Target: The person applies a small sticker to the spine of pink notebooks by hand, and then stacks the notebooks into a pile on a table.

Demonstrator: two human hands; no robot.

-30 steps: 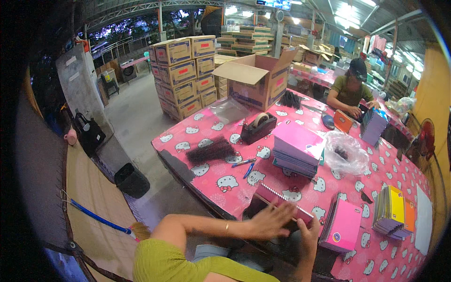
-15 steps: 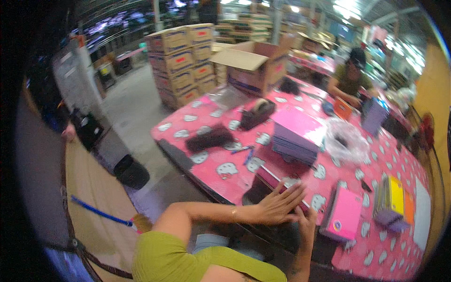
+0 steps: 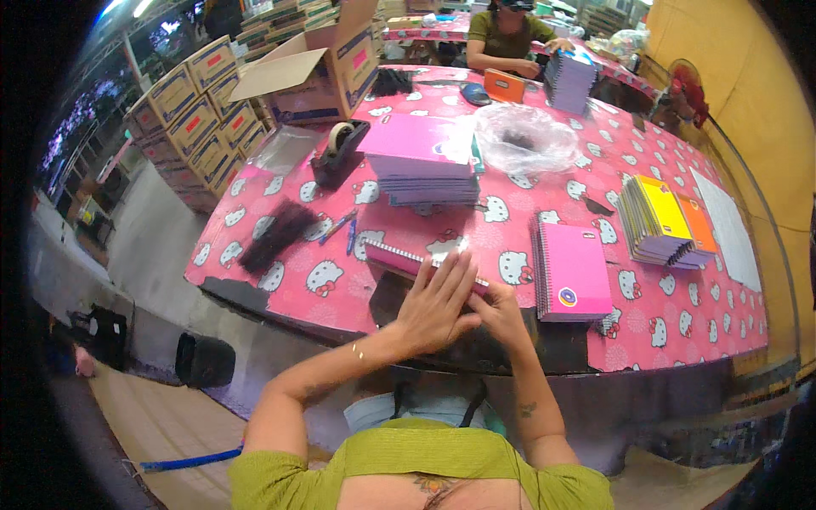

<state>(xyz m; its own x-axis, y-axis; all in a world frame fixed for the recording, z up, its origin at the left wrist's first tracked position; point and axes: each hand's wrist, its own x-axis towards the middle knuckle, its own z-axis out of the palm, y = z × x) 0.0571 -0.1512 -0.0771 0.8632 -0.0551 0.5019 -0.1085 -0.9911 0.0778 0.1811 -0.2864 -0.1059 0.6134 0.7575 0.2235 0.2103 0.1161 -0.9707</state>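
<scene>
The left hand (image 3: 435,308), its grip flattened with fingers straight, lies across a thin pink spiral-bound notebook (image 3: 393,257) by the near edge of the pink cloth-covered table (image 3: 697,336); the right hand's (image 3: 501,314) grip is curled around the notebook's right end.

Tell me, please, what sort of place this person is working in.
Probably a packing or finishing workshop for paper goods: the table holds stacks of spiral notebooks and a tape dispenser, and cardboard cartons are piled beyond it at the left.
</scene>
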